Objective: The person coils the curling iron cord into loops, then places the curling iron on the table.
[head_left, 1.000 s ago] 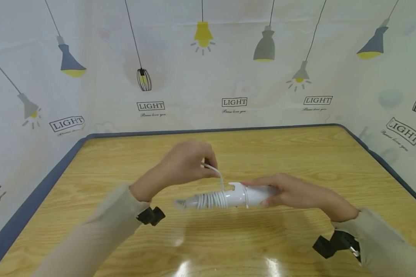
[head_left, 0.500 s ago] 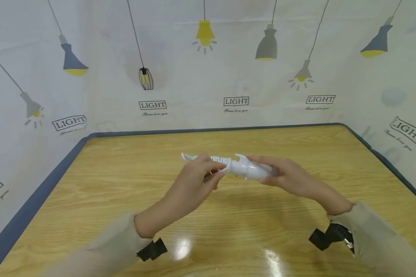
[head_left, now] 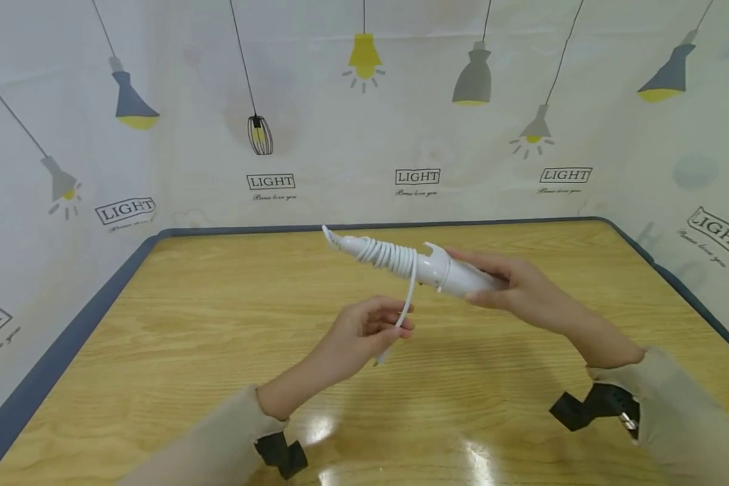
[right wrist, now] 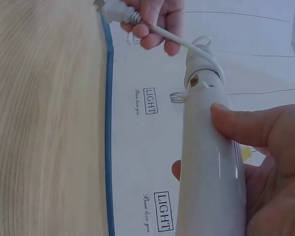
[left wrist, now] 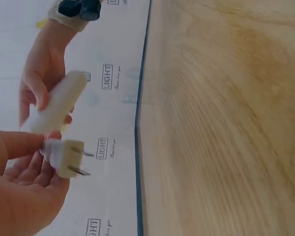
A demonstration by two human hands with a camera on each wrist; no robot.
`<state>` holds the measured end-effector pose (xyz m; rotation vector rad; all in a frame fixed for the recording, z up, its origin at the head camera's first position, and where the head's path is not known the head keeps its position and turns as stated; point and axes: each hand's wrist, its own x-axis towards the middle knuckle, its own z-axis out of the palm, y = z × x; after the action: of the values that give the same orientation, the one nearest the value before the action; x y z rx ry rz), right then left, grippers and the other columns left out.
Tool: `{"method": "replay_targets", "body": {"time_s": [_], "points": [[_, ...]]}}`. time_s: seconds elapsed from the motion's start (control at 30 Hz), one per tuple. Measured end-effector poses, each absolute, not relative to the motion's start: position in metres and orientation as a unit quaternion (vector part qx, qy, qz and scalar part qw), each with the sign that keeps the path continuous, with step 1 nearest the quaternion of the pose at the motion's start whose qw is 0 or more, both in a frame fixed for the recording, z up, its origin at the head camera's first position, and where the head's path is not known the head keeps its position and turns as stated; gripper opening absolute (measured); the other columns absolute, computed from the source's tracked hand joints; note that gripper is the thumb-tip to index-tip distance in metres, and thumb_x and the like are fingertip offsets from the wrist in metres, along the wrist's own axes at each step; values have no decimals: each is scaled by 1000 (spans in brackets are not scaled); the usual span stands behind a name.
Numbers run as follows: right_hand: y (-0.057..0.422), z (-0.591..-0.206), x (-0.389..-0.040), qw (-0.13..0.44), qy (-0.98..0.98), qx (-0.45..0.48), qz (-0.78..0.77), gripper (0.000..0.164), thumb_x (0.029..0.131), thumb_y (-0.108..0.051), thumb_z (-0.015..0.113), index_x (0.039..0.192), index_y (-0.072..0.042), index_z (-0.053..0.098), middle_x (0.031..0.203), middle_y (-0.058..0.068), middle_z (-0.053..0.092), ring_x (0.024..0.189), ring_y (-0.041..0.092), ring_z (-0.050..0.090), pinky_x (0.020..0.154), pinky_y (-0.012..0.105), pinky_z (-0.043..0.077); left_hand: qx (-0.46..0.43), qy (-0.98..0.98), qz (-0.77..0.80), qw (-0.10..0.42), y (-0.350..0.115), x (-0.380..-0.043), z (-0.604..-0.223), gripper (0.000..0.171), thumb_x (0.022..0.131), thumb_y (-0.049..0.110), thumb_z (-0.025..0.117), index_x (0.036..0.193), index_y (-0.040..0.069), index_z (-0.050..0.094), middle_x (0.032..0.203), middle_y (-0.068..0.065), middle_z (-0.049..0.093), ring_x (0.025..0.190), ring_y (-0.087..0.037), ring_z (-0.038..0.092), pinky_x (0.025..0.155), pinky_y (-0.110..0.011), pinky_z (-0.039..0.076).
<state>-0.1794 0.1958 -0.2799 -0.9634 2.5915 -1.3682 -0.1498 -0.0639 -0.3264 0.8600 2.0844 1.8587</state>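
My right hand grips a white, tube-shaped corded appliance by its smooth, thicker end, thumb along one side. The appliance is held above the table, its narrow end tilted up to the left. Around that narrow part its white cord is wound in several close coils. From the last coil the cord hangs down to my left hand, which pinches it close to the plug. The white plug, with two flat metal pins, points away from the left palm. A hooked tab stands out on the appliance's body.
Below both hands lies a wood-grain table with a dark blue edge. A pale backdrop printed with lamps surrounds its far side and flanks. Black camera mounts sit at both wrists.
My left hand has gone from above the appliance, over its near side, to below it, drawing the cord round. My right hand has raised the appliance and tilted its narrow end upward.
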Motion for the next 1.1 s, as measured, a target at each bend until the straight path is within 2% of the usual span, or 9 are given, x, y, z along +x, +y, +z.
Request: {"method": "replay_targets", "body": {"time_s": [0.23,0.4,0.5,0.6,0.7,0.77,0.83,0.93,1.1], "points": [[199,-262,-168,55,821,-332,-460,57,86,-3,62,139,-14,42,123,16,51,89,27,49,69,31,48,322,706,596,204,-78,-181,-340,24,95,15,51,108,-3,60,103,-17,63,97,-18,59,77,-32,46],[200,-262,-167,51,809,-380,-445,56,84,1,63,136,-11,45,118,13,54,82,21,50,64,30,48,318,694,591,261,-93,-205,-346,27,94,17,54,108,-6,57,101,-14,63,96,-24,60,90,-48,41],[199,-267,-164,64,800,-409,-434,56,83,0,64,136,-12,46,115,11,55,80,18,49,62,29,48,337,706,556,280,-101,-215,-346,32,94,19,53,111,-7,56,99,-11,64,95,-21,59,91,-50,39],[198,-272,-160,111,789,-420,-435,55,85,-4,63,137,-14,46,121,12,53,82,18,49,64,29,47,408,675,544,288,-102,-227,-349,36,94,20,53,109,-13,54,95,-4,63,88,-14,57,84,-40,45],[195,-276,-156,165,782,-412,-439,54,87,-8,61,137,-16,44,131,13,47,87,19,49,68,29,47,437,637,551,316,-100,-232,-345,25,92,9,53,103,-14,56,93,-5,62,79,-13,54,72,-31,47],[193,-278,-155,192,775,-410,-442,53,88,-9,61,138,-14,43,135,13,43,90,21,49,70,30,47,445,655,519,322,-100,-234,-337,17,91,5,55,99,-9,61,94,-7,62,77,-12,52,67,-26,46],[192,-279,-156,206,773,-410,-438,53,88,-10,60,138,-13,42,137,12,42,92,23,49,72,30,46,431,687,486,327,-100,-232,-328,13,89,0,55,97,-3,64,95,-9,62,79,-13,54,68,-27,47],[191,-283,-158,217,774,-420,-421,54,88,-12,61,139,-15,42,136,11,43,92,23,49,72,30,46,453,706,435,326,-98,-233,-318,11,89,2,57,96,-2,66,95,-8,63,81,-13,55,71,-29,48],[186,-291,-162,241,774,-434,-392,56,86,-11,63,138,-17,44,128,9,51,88,19,51,71,30,48,477,716,377,343,-93,-231,-306,12,86,8,64,96,2,67,89,-2,64,67,-9,49,63,-25,44]]}}
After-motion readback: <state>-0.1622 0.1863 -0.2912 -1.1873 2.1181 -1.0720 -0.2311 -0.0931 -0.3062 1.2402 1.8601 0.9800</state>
